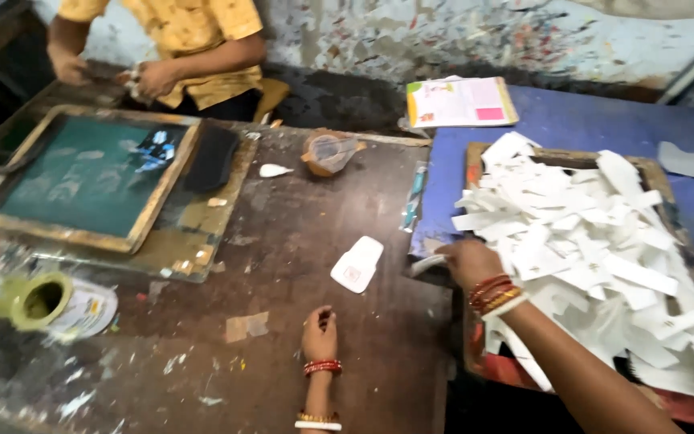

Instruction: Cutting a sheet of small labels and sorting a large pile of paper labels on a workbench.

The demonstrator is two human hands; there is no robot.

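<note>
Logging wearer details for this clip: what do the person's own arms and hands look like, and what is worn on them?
Both forearms are bare, with no sleeves or gloves in view. The left hand has red bangles at the wrist and, further up the arm, a gold bangle and a white one. The right hand wears a stack of red and gold bangles with a white one behind them.
</note>
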